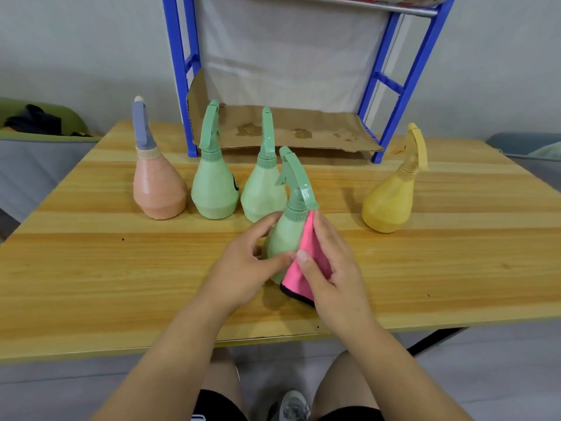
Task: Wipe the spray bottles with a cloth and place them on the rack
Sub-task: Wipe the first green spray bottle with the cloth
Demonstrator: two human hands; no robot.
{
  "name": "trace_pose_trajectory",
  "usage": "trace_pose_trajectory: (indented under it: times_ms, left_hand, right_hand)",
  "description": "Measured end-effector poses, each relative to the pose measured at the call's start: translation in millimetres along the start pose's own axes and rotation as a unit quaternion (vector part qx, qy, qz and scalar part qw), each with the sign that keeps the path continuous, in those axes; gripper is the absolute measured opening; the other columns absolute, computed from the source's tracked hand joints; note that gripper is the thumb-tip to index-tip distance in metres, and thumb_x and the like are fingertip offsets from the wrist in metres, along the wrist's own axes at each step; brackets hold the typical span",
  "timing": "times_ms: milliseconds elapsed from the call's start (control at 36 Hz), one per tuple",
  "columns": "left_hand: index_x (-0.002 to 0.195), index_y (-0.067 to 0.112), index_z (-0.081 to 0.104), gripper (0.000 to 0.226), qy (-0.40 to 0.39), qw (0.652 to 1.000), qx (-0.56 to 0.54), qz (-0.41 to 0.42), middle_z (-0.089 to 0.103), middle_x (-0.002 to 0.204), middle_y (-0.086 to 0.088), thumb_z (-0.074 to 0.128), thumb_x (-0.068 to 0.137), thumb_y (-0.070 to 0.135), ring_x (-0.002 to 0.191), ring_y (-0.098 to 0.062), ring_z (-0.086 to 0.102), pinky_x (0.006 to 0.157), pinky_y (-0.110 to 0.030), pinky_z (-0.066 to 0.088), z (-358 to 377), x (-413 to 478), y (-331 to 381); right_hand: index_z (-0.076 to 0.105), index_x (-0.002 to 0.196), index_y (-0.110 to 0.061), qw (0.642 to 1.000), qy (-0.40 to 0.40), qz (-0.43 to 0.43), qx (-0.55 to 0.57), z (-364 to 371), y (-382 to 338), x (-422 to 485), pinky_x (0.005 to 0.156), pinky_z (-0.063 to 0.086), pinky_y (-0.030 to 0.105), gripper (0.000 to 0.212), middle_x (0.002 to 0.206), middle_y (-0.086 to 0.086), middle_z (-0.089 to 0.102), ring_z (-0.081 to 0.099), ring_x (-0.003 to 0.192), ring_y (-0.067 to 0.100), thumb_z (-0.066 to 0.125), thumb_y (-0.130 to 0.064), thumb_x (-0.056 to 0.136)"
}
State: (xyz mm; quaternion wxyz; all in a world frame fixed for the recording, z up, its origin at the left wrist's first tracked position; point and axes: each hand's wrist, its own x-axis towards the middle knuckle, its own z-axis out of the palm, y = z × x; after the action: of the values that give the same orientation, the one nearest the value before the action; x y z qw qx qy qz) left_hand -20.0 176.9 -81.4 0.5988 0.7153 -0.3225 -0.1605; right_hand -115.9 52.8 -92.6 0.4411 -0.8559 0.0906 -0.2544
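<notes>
The left hand (246, 262) curls its fingers round the tilted green spray bottle (283, 238), on the tabletop (91, 268) toward the middle of its front edge. The right hand (331, 268) pinches the pink cloth (303, 259) against it. A hard wipe might topple the rear green bottle (262, 192) just behind.

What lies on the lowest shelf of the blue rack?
A stained brown cardboard sheet lies there, with no spray bottle on it. The shelf surface of the blue rack is hidden under it.

both forearms rise from the lower frame to the centre. left hand (243, 262) grips a green bottle (283, 238); right hand (331, 268) holds a pink cloth (299, 268) against it.
</notes>
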Motion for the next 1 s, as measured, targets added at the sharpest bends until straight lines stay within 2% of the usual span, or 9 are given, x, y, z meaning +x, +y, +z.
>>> trace_pose_trajectory:
  times_ms: [56,167,278,417,528,611,694,806,1000]
  left_hand:
    - [0.123,0.053,0.046,0.061,-0.012,1.0,-0.013,-0.001,0.056,0.123,0.035,0.072,0.081,0.017,0.116,0.012,0.05,0.094,-0.017,0.044,0,0,1]
    - [0.137,0.032,0.047,0.071,-0.022,0.998,-0.054,-0.002,0.054,0.134,0.023,0.079,0.074,0.031,0.127,0.002,0.046,0.101,-0.028,0.04,-2,-2,-2]
    - [0.136,0.027,0.048,0.072,-0.022,0.995,-0.098,0.01,0.056,0.133,0.022,0.081,0.072,0.029,0.126,-0.001,0.048,0.097,-0.024,0.045,-1,-3,1]
    - [0.124,0.042,0.057,0.064,-0.01,0.992,-0.123,0.024,0.061,0.128,0.015,0.081,0.068,0.027,0.12,-0.019,0.057,0.094,-0.048,0.048,-5,1,14]
    - [0.121,0.039,0.057,0.069,0.044,0.992,-0.109,0.037,0.066,0.119,0.008,0.08,0.055,0.043,0.114,-0.011,0.058,0.09,-0.029,0.046,-8,3,26]
    - [0.11,0.029,0.062,0.055,0.026,0.99,-0.132,0.044,0.069,0.113,0.005,0.079,0.058,0.037,0.107,-0.018,0.063,0.088,-0.046,0.051,-9,2,35]
    - [0.108,0.022,0.066,0.048,-0.014,0.982,-0.182,0.044,0.07,0.109,0.002,0.076,0.062,0.026,0.098,-0.019,0.067,0.07,-0.035,0.056,-13,-1,40]
    - [0.108,0.028,0.071,0.047,-0.034,0.973,-0.225,0.035,0.07,0.109,-0.003,0.075,0.061,0.023,0.092,-0.021,0.07,0.063,-0.03,0.055,-19,-3,42]
    - [0.115,0.025,0.064,0.055,0.027,0.97,-0.241,0.028,0.068,0.109,0.004,0.074,0.061,0.031,0.092,-0.016,0.068,0.065,-0.03,0.055,-13,-2,43]
  right_hand:
    - [0.024,0.14,-0.048,1.0,0.007,0.001,0.031,2,-2,0,0.112,0.021,0.022,0.054,0.145,-0.036,0.025,0.022,0.138,-0.008,0.048,-0.034,0.094]
    - [0.034,0.137,-0.043,0.994,0.008,0.005,0.111,2,-8,0,0.116,0.025,0.028,0.046,0.146,-0.027,0.033,0.027,0.137,-0.006,0.047,-0.022,0.097]
    - [0.036,0.135,-0.042,0.991,0.018,-0.006,0.132,1,-14,3,0.117,0.025,0.029,0.044,0.144,-0.031,0.035,0.028,0.137,-0.006,0.046,-0.021,0.098]
    - [0.038,0.138,-0.039,0.984,0.036,-0.027,0.17,-4,-25,11,0.114,0.03,0.041,0.044,0.145,-0.022,0.041,0.033,0.138,0.004,0.044,-0.023,0.097]
    - [0.039,0.137,-0.033,0.978,0.07,-0.057,0.191,-9,-37,17,0.104,0.041,0.027,0.04,0.137,-0.017,0.05,0.046,0.128,0.004,0.042,-0.023,0.098]
    - [0.043,0.135,-0.033,0.975,0.082,-0.062,0.196,-10,-45,21,0.104,0.041,0.029,0.036,0.134,-0.016,0.054,0.048,0.127,0.005,0.038,-0.027,0.1]
    - [0.051,0.125,-0.04,0.973,0.067,-0.046,0.218,-15,-54,25,0.102,0.043,0.034,0.03,0.127,-0.015,0.06,0.052,0.122,0.006,0.037,-0.035,0.099]
    - [0.058,0.123,-0.022,0.963,0.004,-0.014,0.269,-27,-61,29,0.082,0.048,0.016,0.038,0.109,-0.01,0.068,0.062,0.103,0.002,0.036,-0.037,0.095]
    - [0.045,0.134,-0.039,0.982,0.06,-0.037,0.176,-11,-56,31,0.107,0.036,0.049,0.046,0.132,-0.014,0.051,0.045,0.129,0.015,0.034,-0.056,0.092]
